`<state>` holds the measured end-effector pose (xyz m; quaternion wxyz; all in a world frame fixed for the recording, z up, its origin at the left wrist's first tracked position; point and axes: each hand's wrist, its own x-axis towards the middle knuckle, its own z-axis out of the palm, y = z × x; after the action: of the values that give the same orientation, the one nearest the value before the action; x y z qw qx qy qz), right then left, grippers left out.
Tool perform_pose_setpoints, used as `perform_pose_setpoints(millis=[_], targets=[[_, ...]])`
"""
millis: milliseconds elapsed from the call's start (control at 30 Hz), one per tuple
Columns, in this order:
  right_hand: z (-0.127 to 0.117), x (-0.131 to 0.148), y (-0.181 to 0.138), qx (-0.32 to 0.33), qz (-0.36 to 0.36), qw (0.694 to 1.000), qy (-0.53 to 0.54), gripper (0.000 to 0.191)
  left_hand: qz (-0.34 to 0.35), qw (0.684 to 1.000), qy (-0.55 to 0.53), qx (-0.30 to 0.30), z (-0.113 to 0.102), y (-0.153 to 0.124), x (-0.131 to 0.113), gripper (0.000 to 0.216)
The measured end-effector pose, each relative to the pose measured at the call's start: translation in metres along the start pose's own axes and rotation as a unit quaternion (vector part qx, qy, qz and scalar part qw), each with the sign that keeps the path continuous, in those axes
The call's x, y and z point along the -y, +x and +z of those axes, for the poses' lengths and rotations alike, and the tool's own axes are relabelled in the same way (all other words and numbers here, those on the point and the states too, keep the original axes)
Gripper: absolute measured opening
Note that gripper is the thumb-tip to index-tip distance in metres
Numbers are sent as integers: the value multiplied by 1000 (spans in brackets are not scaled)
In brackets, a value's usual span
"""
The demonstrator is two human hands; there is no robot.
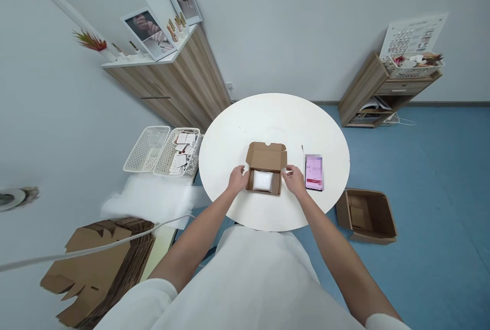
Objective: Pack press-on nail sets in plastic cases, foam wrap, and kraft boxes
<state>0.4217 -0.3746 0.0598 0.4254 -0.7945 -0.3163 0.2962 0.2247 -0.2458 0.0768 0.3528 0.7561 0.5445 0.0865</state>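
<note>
A small brown cardboard mailer box (pixel 267 159) lies on the round white table (pixel 234 131), its lid raised and tilted back. Inside the box rests a white wrapped packet (pixel 263 181), with some of the box floor showing to its right. My left hand (pixel 238 179) grips the left side of the box with bent fingers. At the right side, near the lid's hinge, my right hand (pixel 294 179) has its curled fingers on the box edge. A phone (pixel 314 172) with a lit pink screen lies just right of my right hand.
Two white baskets (pixel 146 149) stand left of the table, one holding several cards (pixel 179 156). Nearer are white wrapping sheets (pixel 143 198) and a stack of flattened cardboard (pixel 99 263). An open carton (pixel 367 216) sits on the floor at right. Cabinets (pixel 199 74) line the wall.
</note>
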Motion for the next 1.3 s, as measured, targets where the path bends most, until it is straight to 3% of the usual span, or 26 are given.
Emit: perform_pose_setpoints(millis=[133,367,633,833,1033,1300], targets=[[-18,-10,27,19,153,976,154,34,-80,987,-141,15,-14,29,3,41],[-23,-1,48,87,233,930,272,51,-147,943,-290,76,-20,56,-4,61],[-20,16,55,157,234,930,234,55,-172,912,-337,157,-19,62,-5,75],[-16,30,50,169,210,939,212,49,-160,917,-324,171,-17,63,-9,72],[-17,35,49,163,140,950,227,36,-124,919,-332,174,-21,64,-16,71],[-10,34,38,112,36,966,230,58,-51,939,-296,165,-27,53,-21,40]])
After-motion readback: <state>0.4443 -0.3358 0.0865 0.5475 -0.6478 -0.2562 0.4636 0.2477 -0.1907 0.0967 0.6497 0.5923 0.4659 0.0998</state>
